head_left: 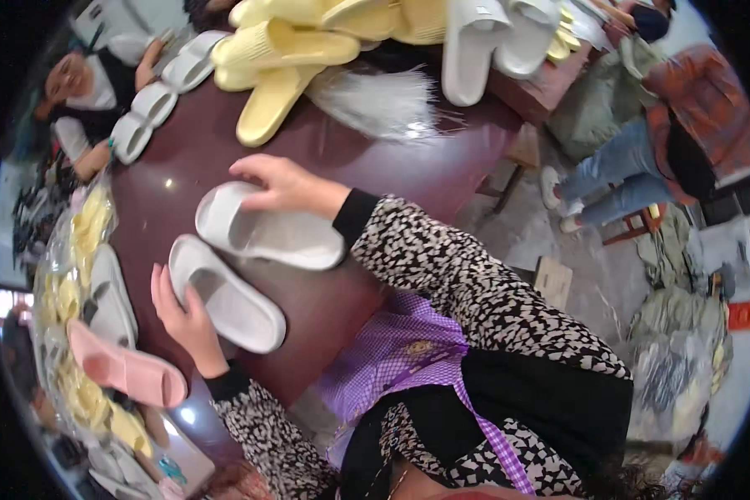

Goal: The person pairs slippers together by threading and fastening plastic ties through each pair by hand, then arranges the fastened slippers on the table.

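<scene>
Two pale grey slide sandals lie side by side on the dark red table in front of me. My right hand rests over the edge of the farther slide sandal, its thumb and fingers spread apart near the strap. Beside the nearer slide sandal is my left hand, fingers stretched out along its left side and thumb close to its edge. Neither hand is wrapped round a sandal.
Yellow slides and grey slides are heaped at the far side, by a bundle of clear plastic strips. A pink slide lies left, near bagged yellow slides. One person sits far left; another person stands right.
</scene>
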A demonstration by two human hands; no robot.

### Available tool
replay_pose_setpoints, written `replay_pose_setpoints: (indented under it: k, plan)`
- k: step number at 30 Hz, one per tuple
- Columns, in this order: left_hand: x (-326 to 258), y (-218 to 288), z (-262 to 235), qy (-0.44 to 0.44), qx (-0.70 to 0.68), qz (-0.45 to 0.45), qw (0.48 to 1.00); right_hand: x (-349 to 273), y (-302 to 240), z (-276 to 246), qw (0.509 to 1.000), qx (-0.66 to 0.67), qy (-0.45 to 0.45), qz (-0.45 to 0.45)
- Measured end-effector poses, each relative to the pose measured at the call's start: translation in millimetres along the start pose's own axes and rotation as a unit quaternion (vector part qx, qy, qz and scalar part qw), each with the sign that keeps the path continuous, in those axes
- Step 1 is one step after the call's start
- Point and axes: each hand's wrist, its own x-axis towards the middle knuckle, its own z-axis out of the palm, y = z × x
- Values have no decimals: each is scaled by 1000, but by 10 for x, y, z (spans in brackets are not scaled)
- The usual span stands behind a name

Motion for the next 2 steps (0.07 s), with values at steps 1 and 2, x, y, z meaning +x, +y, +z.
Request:
replay_pose_setpoints:
  k: [1, 2]
  plan:
    - [-32, -55, 67, 17, -10, 7, 1000, 23, 26, -54, 1000, -11, 3, -7]
    - [-93, -132, 145, 34, -22, 14, 999, 1, 79, -265, 999, -31, 21, -6]
